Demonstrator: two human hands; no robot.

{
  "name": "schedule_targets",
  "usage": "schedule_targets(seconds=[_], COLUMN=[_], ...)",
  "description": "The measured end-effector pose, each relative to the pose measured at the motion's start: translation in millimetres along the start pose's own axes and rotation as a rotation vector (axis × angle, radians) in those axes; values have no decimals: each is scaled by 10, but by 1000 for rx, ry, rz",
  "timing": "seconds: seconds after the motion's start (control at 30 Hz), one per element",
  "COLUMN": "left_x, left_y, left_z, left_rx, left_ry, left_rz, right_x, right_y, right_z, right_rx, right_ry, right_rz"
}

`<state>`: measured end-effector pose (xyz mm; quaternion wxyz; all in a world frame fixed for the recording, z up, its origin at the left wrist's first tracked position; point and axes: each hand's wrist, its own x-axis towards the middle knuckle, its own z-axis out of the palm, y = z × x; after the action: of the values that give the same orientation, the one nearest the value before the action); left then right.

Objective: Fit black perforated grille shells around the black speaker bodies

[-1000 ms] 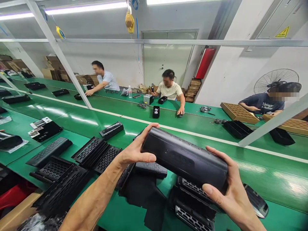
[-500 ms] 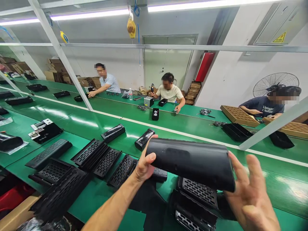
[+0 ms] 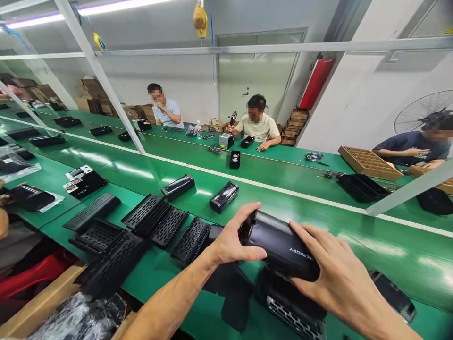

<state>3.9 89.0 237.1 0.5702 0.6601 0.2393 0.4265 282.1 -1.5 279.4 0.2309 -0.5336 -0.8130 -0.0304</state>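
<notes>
A black plastic housing with white lettering reading "ERKURY" is held up above the bench between both hands. My left hand grips its left end, thumb along the near side and fingers over the far edge. My right hand wraps the right end, fingers on top and thumb below, covering part of the lettering. Under the housing lie black shells with slotted grilles, partly hidden by my right hand. Left of my left hand rests another slotted black shell.
More slotted shells lie on the green bench to the left. Two closed black housings sit on the belt. Across it, several people work beside a divided cardboard tray. An open carton with plastic wrap stands lower left; a slanted metal post rises nearby.
The housing has turned, so its lettering now shows, and its left end faces more toward me. My right hand, spread at the right end before, has closed around it. My view has shifted slightly.
</notes>
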Motion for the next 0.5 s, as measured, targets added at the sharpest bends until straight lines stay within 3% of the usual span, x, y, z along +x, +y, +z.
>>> schedule_targets(seconds=[0.07,0.23,0.5], left_x=[-5,-58,-58], left_y=[-29,-54,-22], left_z=[20,-5,48], left_rx=[-30,-213,-208], left_ry=[45,115,121], left_rz=[12,8,-21], right_x=[-79,-389,-446], right_y=[46,70,-166], right_z=[-1,49,148], right_rx=[76,470,662], right_ry=[12,147,276], right_rz=[60,469,623])
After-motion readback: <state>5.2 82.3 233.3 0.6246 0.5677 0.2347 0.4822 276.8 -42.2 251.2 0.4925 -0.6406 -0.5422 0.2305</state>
